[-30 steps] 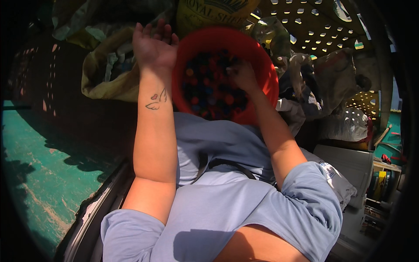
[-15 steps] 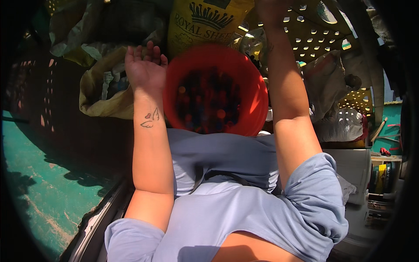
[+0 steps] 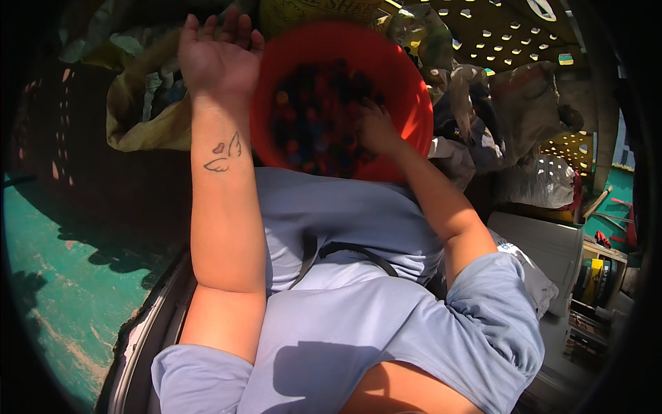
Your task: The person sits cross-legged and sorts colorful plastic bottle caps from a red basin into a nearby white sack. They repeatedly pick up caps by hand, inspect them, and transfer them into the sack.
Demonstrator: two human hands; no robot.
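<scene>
A round red tub (image 3: 412, 114) sits ahead of my lap, holding a heap of small dark, blue and red pieces (image 3: 314, 114), too blurred to name for certain. Over the heap's right side, inside the tub, my right hand (image 3: 379, 131) reaches in with its fingers stretched out; the fingertips blend into the pieces, and no held thing shows. At the tub's left rim my left hand (image 3: 222, 62) lies palm up, fingers loosely bent and apart, nothing in it.
An open cloth sack (image 3: 127, 127) stands left of my left hand. Behind the tub is a yellow printed bag (image 3: 310, 15). Filled sacks (image 3: 520, 110) and a perforated yellowish panel (image 3: 510, 38) stand to the right. Green flooring (image 3: 76, 297) shows at the lower left.
My right hand has come down from beyond the tub at the far right into the tub. My left hand keeps its palm-up pose beside the rim. The view has shifted.
</scene>
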